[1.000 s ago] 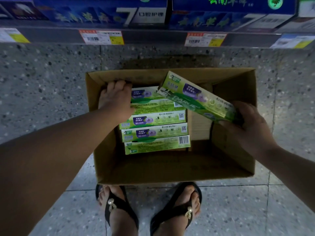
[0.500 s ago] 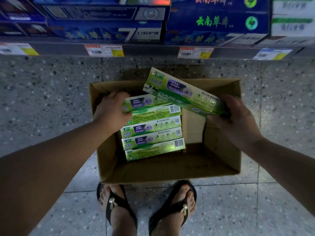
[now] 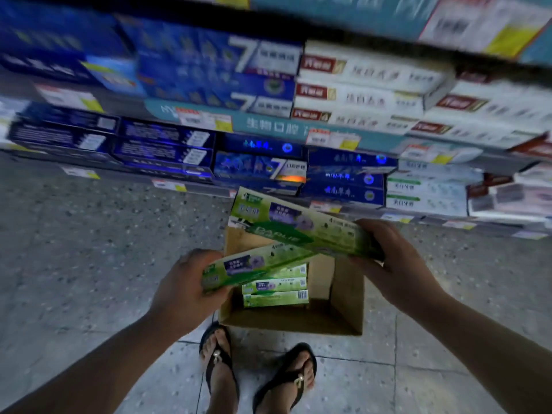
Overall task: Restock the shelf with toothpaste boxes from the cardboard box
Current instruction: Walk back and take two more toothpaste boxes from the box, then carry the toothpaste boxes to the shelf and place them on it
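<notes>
An open cardboard box (image 3: pixel 348 297) stands on the floor in front of my feet, with a few green toothpaste boxes (image 3: pixel 274 297) still stacked inside. My right hand (image 3: pixel 397 264) grips one end of a green toothpaste box (image 3: pixel 298 225) held above the carton, slanting up to the left. My left hand (image 3: pixel 185 291) holds a second green toothpaste box (image 3: pixel 254 265) by its left end, lifted just over the carton's left wall. The two held boxes overlap near the middle.
Shelves (image 3: pixel 268 124) packed with blue and white toothpaste boxes rise behind the carton, with price tags on their edges. The floor (image 3: pixel 89 249) is speckled grey tile. My feet in black sandals (image 3: pixel 221 363) stand just before the carton.
My left hand has lifted a green toothpaste box out of the carton. My view has tilted up, so more shelves show. The right hand's box stays raised.
</notes>
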Demonstrator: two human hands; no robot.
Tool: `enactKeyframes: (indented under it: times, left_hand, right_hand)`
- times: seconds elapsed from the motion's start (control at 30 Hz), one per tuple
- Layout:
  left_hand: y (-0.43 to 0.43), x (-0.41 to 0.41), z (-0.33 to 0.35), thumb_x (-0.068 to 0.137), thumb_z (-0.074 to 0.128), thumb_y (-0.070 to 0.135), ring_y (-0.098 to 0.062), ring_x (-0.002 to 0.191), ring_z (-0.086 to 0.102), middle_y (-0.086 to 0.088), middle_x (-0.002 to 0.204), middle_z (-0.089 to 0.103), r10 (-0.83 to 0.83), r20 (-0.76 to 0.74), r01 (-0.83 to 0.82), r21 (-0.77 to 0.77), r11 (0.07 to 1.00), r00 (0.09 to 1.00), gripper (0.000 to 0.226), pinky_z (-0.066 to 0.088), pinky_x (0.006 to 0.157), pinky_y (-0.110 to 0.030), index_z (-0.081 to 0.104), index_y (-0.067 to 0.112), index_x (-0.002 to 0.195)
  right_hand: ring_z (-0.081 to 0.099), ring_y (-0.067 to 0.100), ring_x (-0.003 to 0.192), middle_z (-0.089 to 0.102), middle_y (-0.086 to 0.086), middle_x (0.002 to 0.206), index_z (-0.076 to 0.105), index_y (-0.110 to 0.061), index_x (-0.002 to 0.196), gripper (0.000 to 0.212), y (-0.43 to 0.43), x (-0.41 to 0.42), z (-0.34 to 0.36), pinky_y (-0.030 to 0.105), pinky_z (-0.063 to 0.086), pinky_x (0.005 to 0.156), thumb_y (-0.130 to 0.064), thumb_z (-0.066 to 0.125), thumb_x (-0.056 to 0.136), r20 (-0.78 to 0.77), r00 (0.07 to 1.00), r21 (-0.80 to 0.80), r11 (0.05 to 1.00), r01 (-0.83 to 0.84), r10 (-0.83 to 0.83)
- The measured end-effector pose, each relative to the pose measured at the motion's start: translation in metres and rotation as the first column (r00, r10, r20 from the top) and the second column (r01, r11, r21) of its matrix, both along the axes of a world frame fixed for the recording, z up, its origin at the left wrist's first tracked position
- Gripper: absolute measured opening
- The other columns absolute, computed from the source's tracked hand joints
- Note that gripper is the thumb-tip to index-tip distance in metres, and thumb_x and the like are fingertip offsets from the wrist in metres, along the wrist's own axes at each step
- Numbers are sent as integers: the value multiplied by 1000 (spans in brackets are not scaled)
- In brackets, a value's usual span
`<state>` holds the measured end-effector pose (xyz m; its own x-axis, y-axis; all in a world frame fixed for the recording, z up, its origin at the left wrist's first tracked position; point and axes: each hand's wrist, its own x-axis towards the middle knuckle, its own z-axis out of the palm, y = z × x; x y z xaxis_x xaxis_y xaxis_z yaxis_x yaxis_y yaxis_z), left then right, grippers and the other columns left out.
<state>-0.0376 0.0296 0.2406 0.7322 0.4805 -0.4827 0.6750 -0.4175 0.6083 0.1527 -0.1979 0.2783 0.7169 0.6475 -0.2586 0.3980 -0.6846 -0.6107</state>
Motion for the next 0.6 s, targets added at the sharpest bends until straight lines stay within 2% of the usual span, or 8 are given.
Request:
enactKeyframes:
  times: [0.1,0.17,0.27,0.3,0.37,0.47,0.53,0.6]
  left_hand:
    - [7,-18,75,48,57,45,-10,72,58,14,81,55,63,75,-61,-29,998,995,51,46,61,-21,57,30,97]
    - [12,-32,125,51,59,36,0,67,53,20,79,51,101,103,-99,-24,995,990,44,40,56,-6,54,31,95]
    - [18,-57,194,50,61,38,-11,80,61,12,88,55,150,161,-151,-1,988,976,57,44,67,-13,59,22,105]
    - [19,-66,216,50,62,37,-17,86,62,8,91,56,184,180,-187,2,982,966,61,45,70,-18,60,20,109]
    - [20,-86,255,51,61,35,-8,86,59,10,89,57,238,239,-245,2,969,941,59,40,66,-5,60,23,108]
    - [27,-120,301,46,52,51,-7,83,61,10,90,61,232,310,-261,56,964,922,67,40,66,-6,65,21,104]
    - [37,-145,322,46,52,52,2,83,60,16,87,63,251,348,-287,57,956,903,52,40,71,-12,63,42,96]
    - [51,-171,341,47,55,49,12,84,56,19,92,62,271,391,-313,48,949,880,44,41,71,-9,53,62,88]
  right_hand:
    - [54,15,93,49,-3,110,49,-19,120,51,12,-7,70,22,49,75,-43,53,75,8,996,36,995,-90,90]
    - [53,13,94,47,-6,110,47,-22,120,52,19,-14,116,16,45,78,-47,47,75,36,989,66,987,-144,142]
    - [46,8,99,45,-6,112,49,-17,124,45,36,-26,190,4,37,74,-32,59,82,52,981,67,979,-190,187]
    - [44,7,101,44,-7,113,48,-19,125,45,41,-32,213,8,34,76,-29,59,83,45,976,71,974,-214,212]
    - [42,7,106,42,-10,115,44,-27,126,49,53,-41,251,20,34,84,-35,52,78,52,960,103,955,-278,274]
    - [42,11,117,42,-11,122,42,-30,127,45,74,-55,297,19,33,89,-34,56,85,88,934,107,929,-355,347]
    - [44,15,120,45,-9,123,45,-26,128,47,92,-66,323,12,36,86,-41,54,84,127,918,112,914,-389,375]
    - [44,15,119,47,-7,125,46,-35,123,47,116,-86,353,20,40,92,-51,49,79,140,907,140,899,-416,398]
